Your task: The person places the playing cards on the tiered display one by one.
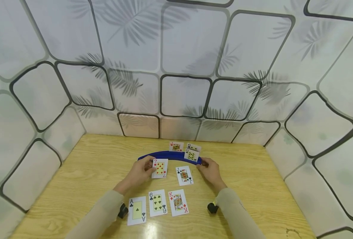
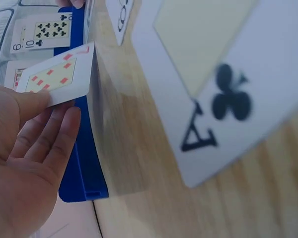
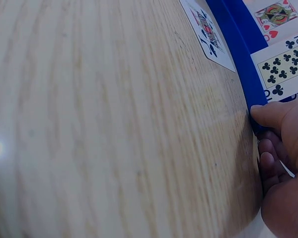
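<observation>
Head: diamond seven between fingers

In the left wrist view, the ace was blurred and cut off. The ten partly hid the six behind it. The right hand was cut by the right wrist view's edge.

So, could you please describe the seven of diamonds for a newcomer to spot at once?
On the wooden table sits a curved blue rack. By its left half is the left hand. It pinches the seven of diamonds, the only card being held.
</observation>
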The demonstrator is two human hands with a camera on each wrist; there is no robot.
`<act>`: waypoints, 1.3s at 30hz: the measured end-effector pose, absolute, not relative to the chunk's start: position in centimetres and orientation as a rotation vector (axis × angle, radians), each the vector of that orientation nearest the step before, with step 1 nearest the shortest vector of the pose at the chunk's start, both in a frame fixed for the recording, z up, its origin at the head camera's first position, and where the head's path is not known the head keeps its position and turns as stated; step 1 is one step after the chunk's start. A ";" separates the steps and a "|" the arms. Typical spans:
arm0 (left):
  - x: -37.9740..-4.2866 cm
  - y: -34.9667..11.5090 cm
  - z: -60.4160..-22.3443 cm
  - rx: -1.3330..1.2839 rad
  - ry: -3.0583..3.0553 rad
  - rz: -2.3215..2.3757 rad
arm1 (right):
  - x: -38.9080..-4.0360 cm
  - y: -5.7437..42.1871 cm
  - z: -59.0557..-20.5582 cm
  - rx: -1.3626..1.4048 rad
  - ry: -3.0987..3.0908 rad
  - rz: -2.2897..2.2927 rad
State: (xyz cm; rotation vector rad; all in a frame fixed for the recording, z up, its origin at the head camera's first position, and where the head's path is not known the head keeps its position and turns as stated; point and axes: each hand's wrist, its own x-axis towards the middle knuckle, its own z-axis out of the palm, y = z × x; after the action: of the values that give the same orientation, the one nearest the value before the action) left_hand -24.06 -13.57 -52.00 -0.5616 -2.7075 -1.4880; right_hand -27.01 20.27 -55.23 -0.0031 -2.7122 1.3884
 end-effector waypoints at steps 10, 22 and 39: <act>-25.0 -12.3 -51.0 -0.505 -2.627 -1.473 | -27.1 20.3 -55.3 -0.007 -2.726 1.366; -26.0 -10.7 -50.5 -0.473 -2.546 -1.491 | -26.9 20.3 -55.4 -0.013 -2.735 1.365; -27.9 -7.9 -50.3 -0.443 -2.507 -1.428 | -27.0 20.3 -55.5 0.010 -2.716 1.351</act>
State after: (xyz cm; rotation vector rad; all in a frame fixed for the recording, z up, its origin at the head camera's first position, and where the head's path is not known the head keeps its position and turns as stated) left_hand -27.89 -7.85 -50.29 -0.4431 -2.5067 -1.4279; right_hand -27.04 20.33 -55.51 0.0104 -2.7158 1.3512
